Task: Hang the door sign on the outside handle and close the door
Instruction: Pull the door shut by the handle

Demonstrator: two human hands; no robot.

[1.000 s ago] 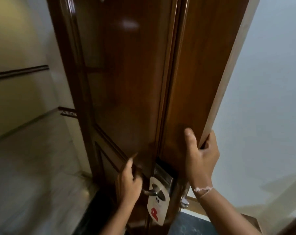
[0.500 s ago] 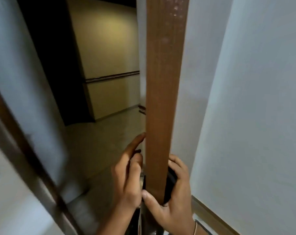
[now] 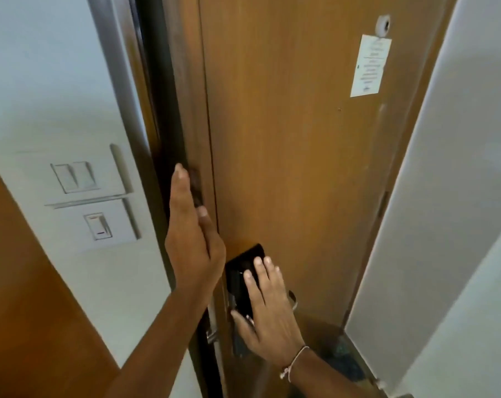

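The wooden door [image 3: 301, 168] fills the middle of the view with its inner face toward me, and a narrow dark gap remains along its left edge. My left hand [image 3: 191, 242] lies flat along that edge, fingers straight over the gap and thumb on the door face. My right hand [image 3: 269, 308] rests open on the black lock plate [image 3: 240, 268], covering most of the inside handle [image 3: 293, 300], whose tip shows beside the hand. The door sign and the outside handle are hidden behind the door.
Light switches [image 3: 74, 173] sit on the white wall left of the frame. A paper notice [image 3: 370, 67] hangs under the peephole [image 3: 383, 24]. A white wall [image 3: 444, 225] stands close on the right, and a wooden panel [image 3: 28, 311] at the lower left.
The door has swung from open, with the sign on the outside handle in view, to almost closed. Both hands have shifted from the door's edge to its inner side.
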